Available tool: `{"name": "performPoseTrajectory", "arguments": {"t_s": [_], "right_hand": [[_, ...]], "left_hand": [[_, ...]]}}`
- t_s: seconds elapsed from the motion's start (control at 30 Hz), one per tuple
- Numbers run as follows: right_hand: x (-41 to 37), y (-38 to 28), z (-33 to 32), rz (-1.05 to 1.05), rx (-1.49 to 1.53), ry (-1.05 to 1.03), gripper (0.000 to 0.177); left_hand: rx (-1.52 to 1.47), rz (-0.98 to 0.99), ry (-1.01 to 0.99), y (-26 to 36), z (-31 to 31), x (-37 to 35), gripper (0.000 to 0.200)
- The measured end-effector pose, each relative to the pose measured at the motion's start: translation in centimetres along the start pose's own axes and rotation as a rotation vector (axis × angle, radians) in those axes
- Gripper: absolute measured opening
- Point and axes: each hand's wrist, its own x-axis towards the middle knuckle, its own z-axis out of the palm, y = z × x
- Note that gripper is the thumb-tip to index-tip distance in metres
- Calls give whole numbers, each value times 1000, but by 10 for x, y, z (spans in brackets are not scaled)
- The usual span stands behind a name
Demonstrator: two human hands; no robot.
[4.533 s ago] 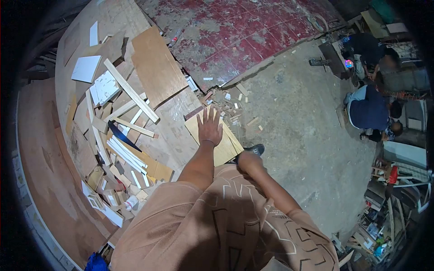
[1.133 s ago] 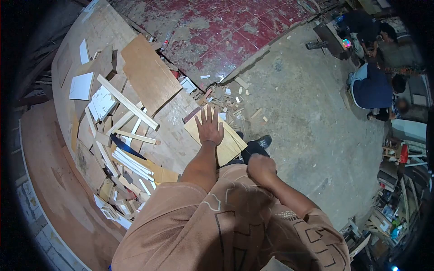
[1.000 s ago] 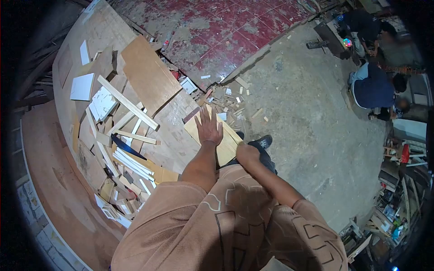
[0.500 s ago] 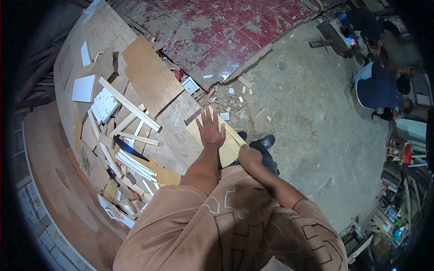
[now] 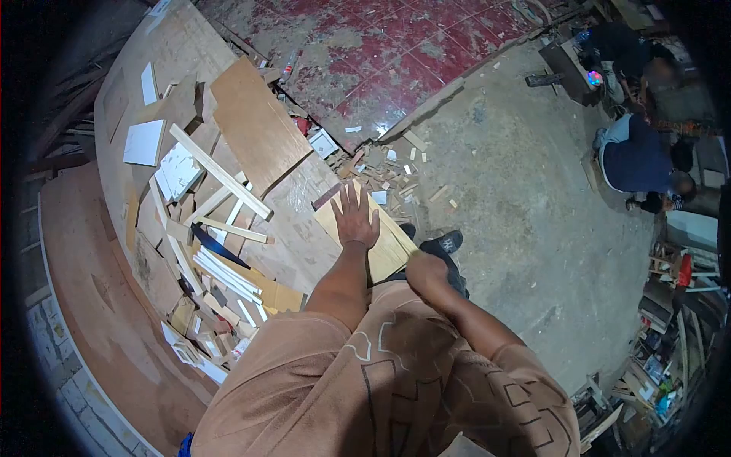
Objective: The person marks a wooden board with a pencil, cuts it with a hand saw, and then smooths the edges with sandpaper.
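A pale wooden board [image 5: 387,255] lies at the near edge of the worktable, in front of my body. My left hand [image 5: 355,223] presses flat on it with the fingers spread. Close to the board's right edge, my right hand [image 5: 426,272] is closed in a fist; what it holds, if anything, is hidden. A dark reddish strip [image 5: 326,197] shows at the board's far left corner. Left of my left arm lies a dark blue handsaw [image 5: 219,247] among wood strips.
The wooden worktable [image 5: 293,255] bears a brown panel [image 5: 255,126], white pieces [image 5: 145,142] and long battens [image 5: 221,171]. Wood scraps [image 5: 392,171] litter the floor by the table edge. At the right, one person [image 5: 640,156] sits and another person [image 5: 620,49] is behind.
My right hand has shifted slightly beside the board's edge. My left hand stays flat on the board. The view has moved a little.
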Motion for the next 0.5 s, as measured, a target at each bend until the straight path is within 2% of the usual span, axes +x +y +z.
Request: {"name": "performPoseTrajectory", "arguments": {"t_s": [0.07, 0.13, 0.23, 0.3, 0.4, 0.5], "right_hand": [[33, -5, 27, 19, 27, 75, 27], [30, -4, 25, 46, 50, 148, 27], [-18, 8, 5, 69, 38, 129, 27], [-63, 4, -29, 12, 34, -6, 27], [-80, -1, -44, 57, -3, -1, 27], [-27, -4, -14, 39, -47, -20, 26]], "left_hand": [[-7, 5, 10, -1, -1, 0, 71], [-6, 0, 0, 0, 0, 0, 71], [-23, 4, 3, -2, 1, -1, 72], [-11, -3, -10, -1, 0, -1, 72], [-7, -2, -11, -1, -1, 0, 72], [-10, 4, 2, -1, 1, 1, 73]]}}
